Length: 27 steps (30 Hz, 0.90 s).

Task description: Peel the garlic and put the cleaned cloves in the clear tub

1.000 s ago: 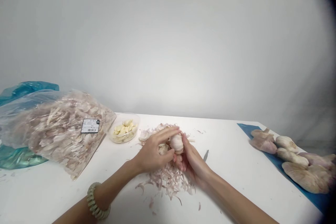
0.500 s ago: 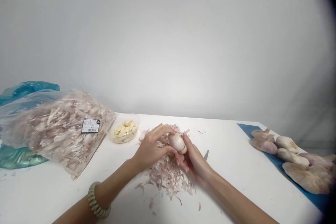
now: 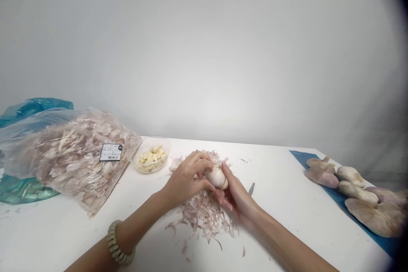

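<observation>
A whitish garlic bulb (image 3: pixel 216 177) is held up between my two hands, above a loose heap of papery garlic skins (image 3: pixel 204 216). My right hand (image 3: pixel 236 193) cradles it from the right, thumb along its upper side and fingers beneath. From the left, my left hand (image 3: pixel 189 176) curls its fingers against the bulb, thumb low and fingertips near the top. Those fingertips partly hide the bulb's left side. Just right of my right hand lies a small knife (image 3: pixel 251 189), its lower part hidden behind the wrist.
A clear bowl (image 3: pixel 168 153) holds peeled garlic cloves (image 3: pixel 153 157). To its left lies a large clear bag (image 3: pixel 79 153) full of garlic skins, with teal plastic (image 3: pixel 32 191) around it. Several garlic bulbs (image 3: pixel 357 195) rest on a blue sheet (image 3: pixel 302 159) at the right.
My left fingers have curled more and shifted slightly left along the bulb. The right hand keeps its hold, almost unmoved. The view has shifted very slightly.
</observation>
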Tool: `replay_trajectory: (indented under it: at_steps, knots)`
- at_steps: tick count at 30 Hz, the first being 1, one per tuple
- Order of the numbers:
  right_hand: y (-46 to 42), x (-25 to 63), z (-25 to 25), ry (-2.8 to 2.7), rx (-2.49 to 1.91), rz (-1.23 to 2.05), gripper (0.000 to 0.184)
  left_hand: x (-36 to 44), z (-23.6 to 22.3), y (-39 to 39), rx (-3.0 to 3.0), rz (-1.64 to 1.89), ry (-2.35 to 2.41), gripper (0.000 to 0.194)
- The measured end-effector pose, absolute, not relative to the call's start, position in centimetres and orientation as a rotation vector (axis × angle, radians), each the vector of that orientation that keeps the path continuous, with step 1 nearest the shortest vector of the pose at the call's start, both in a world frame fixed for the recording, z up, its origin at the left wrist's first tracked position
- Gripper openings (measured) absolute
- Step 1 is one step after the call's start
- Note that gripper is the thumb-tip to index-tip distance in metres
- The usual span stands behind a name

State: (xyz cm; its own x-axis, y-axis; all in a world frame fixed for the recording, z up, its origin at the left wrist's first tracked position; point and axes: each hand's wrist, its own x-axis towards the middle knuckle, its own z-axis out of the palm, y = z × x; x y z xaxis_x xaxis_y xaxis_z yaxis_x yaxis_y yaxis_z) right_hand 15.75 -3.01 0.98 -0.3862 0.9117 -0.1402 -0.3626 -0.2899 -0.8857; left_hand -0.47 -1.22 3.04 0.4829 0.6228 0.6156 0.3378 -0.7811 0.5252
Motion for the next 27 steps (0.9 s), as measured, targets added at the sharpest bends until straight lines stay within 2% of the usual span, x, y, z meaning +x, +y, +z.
replay_trajectory:
  at_steps: [6,12,27]
  knots:
    - [-3.14,15.78,1.10,-0.996,-0.820,1.850,0.055,-0.44,3.18,-1.19,2.457,1.166,0.853,0.015]
    - [-3.10,15.72,1.19,-0.986,-0.810,1.857,0.055,-0.54,2.96,-0.93,2.438,1.211,0.785,0.024]
    - [-3.02,16.05,1.10,-0.938,-0.842,1.962,0.055,-0.83,3.62,-0.68,2.470,1.419,0.568,0.015]
